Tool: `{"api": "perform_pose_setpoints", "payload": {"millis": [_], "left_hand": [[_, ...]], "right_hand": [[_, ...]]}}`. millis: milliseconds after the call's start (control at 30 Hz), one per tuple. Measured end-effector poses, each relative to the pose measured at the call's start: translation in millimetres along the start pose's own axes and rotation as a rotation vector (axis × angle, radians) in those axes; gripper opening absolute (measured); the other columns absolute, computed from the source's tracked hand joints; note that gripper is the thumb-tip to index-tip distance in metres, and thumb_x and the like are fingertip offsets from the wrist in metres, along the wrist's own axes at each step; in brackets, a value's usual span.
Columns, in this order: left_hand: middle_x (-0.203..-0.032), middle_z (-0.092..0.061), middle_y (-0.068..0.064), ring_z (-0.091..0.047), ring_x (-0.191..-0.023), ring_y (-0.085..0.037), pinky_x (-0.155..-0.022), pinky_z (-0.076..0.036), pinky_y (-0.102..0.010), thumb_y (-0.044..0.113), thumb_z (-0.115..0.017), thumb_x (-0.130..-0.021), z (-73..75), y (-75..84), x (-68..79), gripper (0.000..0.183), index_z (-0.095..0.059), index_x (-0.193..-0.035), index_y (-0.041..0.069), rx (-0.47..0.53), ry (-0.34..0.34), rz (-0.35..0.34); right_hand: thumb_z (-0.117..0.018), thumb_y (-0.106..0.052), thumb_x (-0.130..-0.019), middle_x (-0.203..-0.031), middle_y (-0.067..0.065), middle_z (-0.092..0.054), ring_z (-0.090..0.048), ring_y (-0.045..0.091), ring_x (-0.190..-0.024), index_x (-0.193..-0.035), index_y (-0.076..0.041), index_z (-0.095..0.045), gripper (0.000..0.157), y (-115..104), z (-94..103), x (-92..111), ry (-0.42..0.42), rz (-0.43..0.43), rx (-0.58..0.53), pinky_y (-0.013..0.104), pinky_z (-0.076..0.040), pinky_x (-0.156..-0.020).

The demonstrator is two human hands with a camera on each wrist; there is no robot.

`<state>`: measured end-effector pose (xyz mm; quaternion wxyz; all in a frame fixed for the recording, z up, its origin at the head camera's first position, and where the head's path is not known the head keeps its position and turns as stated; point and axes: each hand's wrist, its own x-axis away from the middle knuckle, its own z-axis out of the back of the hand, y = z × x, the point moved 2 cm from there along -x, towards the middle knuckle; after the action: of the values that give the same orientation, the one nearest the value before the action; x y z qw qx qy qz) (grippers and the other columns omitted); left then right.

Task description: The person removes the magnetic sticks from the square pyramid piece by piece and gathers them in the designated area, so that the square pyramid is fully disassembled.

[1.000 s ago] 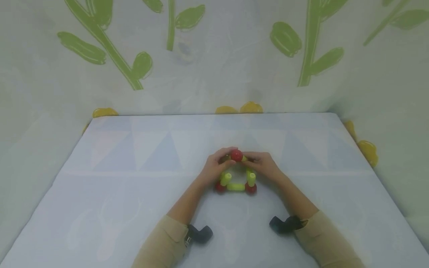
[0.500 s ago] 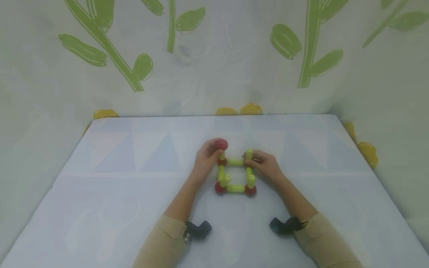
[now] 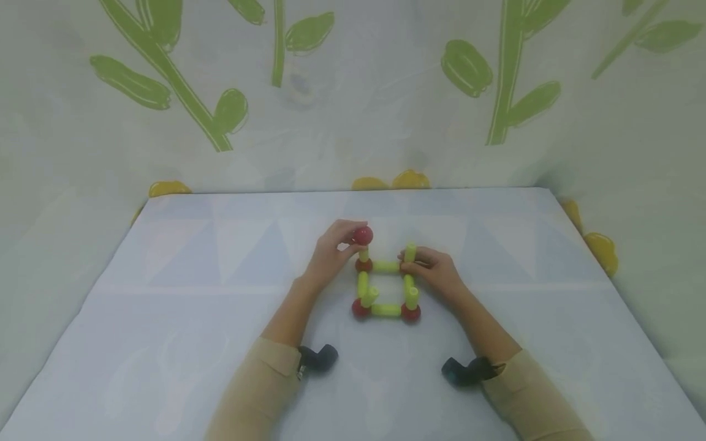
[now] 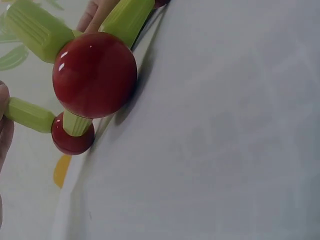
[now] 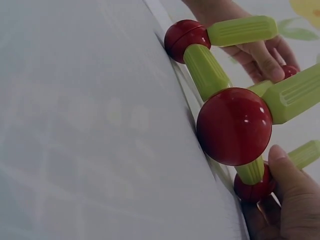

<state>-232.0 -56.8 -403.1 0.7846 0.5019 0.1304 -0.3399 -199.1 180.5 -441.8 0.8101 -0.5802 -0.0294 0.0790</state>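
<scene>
A square frame of yellow-green rods (image 3: 386, 310) and red balls stands on the table, with a short rod rising from each corner. At the far left corner, a red ball (image 3: 363, 235) tops the upright rod (image 3: 363, 253). My left hand (image 3: 329, 248) pinches that ball between thumb and fingers. My right hand (image 3: 436, 267) holds the far right corner, thumb and fingers around its red ball (image 5: 254, 184) at the foot of the upright rod (image 3: 410, 252). Both near corner balls, left (image 3: 361, 308) and right (image 3: 410, 312), are untouched, their uprights uncapped.
The pale patterned table (image 3: 182, 343) extends around the frame, its far edge meeting a wall (image 3: 364, 110) printed with green leaves. Dark wrist devices (image 3: 318, 358) sit at both sleeve cuffs.
My left hand has carried the red ball from the far middle to the top of the far left upright, then its wrist shifts slightly left. The right hand moved to the far right corner.
</scene>
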Motion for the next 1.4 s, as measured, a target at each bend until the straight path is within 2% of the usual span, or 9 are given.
{"api": "perform_pose_setpoints", "payload": {"millis": [167, 300, 500, 733, 833, 1000, 1100, 1233, 1400], "left_hand": [[-0.112, -0.059, -0.011, -0.059, -0.100, -0.021, -0.086, -0.052, -0.025, -0.005, -0.071, -0.078, 3.0, 3.1, -2.9, 0.046, -0.059, -0.122, 0.002, -0.152, 0.019, -0.142], [-0.110, -0.059, -0.012, -0.060, -0.102, -0.023, -0.088, -0.051, -0.027, -0.005, -0.070, -0.079, 6.1, 10.3, -7.5, 0.042, -0.061, -0.119, 0.002, -0.260, 0.053, -0.215], [-0.109, -0.058, -0.015, -0.064, -0.091, -0.023, -0.083, -0.054, -0.027, -0.007, -0.072, -0.077, 15.8, 7.6, -13.4, 0.041, -0.062, -0.117, 0.000, -0.177, 0.129, -0.172], [-0.111, -0.060, -0.015, -0.064, -0.091, -0.025, -0.085, -0.053, -0.032, 0.003, -0.071, -0.081, 28.1, -11.2, -12.4, 0.041, -0.062, -0.121, 0.001, -0.166, 0.076, -0.001], [-0.113, -0.062, -0.013, -0.063, -0.099, -0.024, -0.089, -0.052, -0.033, 0.006, -0.069, -0.084, 32.9, -24.0, -12.3, 0.042, -0.059, -0.125, 0.004, -0.149, 0.043, 0.148], [-0.121, -0.059, -0.008, -0.060, -0.107, -0.023, -0.092, -0.050, -0.036, 0.017, -0.069, -0.086, 36.9, -48.5, -13.0, 0.048, -0.053, -0.131, 0.011, -0.109, 0.013, 0.463], [-0.123, -0.058, -0.006, -0.058, -0.111, -0.023, -0.094, -0.049, -0.037, 0.021, -0.069, -0.087, 36.9, -63.1, -14.1, 0.048, -0.051, -0.131, 0.013, -0.081, -0.012, 0.597], [-0.124, -0.058, -0.006, -0.054, -0.117, -0.022, -0.100, -0.044, -0.038, 0.021, -0.067, -0.088, 37.2, -78.6, -15.9, 0.047, -0.052, -0.132, 0.015, -0.079, -0.050, 0.664], [-0.130, -0.054, -0.008, -0.050, -0.123, -0.024, -0.104, -0.041, -0.039, 0.021, -0.065, -0.090, 38.6, -89.0, -18.9, 0.049, -0.049, -0.136, 0.014, -0.125, -0.033, 0.673]], "right_hand": [[-0.074, -0.026, -0.081, -0.109, 0.011, -0.069, -0.065, 0.011, -0.100, -0.110, -0.005, -0.067, 0.036, 0, -0.4, 0, -0.003, -0.008, -0.018, 0.027, -0.050, -0.090], [-0.074, -0.025, -0.082, -0.107, 0.010, -0.069, -0.065, 0.010, -0.098, -0.109, -0.005, -0.068, 0.035, -1, -0.1, 0, -0.004, -0.023, -0.012, 0.026, -0.050, -0.090], [-0.073, -0.025, -0.082, -0.107, 0.011, -0.069, -0.066, 0.014, -0.099, -0.110, -0.005, -0.067, 0.035, -1, 0.6, 1, -0.010, -0.033, -0.009, 0.028, -0.050, -0.091], [-0.074, -0.025, -0.081, -0.109, 0.010, -0.069, -0.064, 0.019, -0.105, -0.111, -0.005, -0.067, 0.037, 0, 1.7, 1, -0.009, -0.045, -0.011, 0.029, -0.048, -0.094], [-0.074, -0.023, -0.081, -0.111, 0.010, -0.068, -0.063, 0.020, -0.109, -0.112, -0.005, -0.067, 0.037, -1, 1.6, 0, -0.014, -0.014, -0.009, 0.032, -0.048, -0.095], [-0.075, -0.022, -0.080, -0.110, 0.011, -0.068, -0.060, 0.021, -0.112, -0.112, -0.004, -0.067, 0.037, -1, 2.3, 0, -0.028, 0.029, -0.001, 0.035, -0.047, -0.097], [-0.075, -0.024, -0.080, -0.110, 0.009, -0.068, -0.059, 0.021, -0.114, -0.112, -0.005, -0.067, 0.038, 0, 3.2, -1, -0.032, 0.024, -0.012, 0.034, -0.046, -0.098], [-0.075, -0.023, -0.079, -0.111, 0.011, -0.068, -0.058, 0.021, -0.114, -0.111, -0.004, -0.067, 0.038, 2, 4.4, -1, -0.030, 0.022, -0.025, 0.034, -0.046, -0.098], [-0.076, -0.023, -0.079, -0.111, 0.011, -0.068, -0.059, 0.021, -0.114, -0.112, -0.004, -0.067, 0.039, 3, 3.3, -1, -0.033, 0.016, -0.050, 0.032, -0.046, -0.097]]}}
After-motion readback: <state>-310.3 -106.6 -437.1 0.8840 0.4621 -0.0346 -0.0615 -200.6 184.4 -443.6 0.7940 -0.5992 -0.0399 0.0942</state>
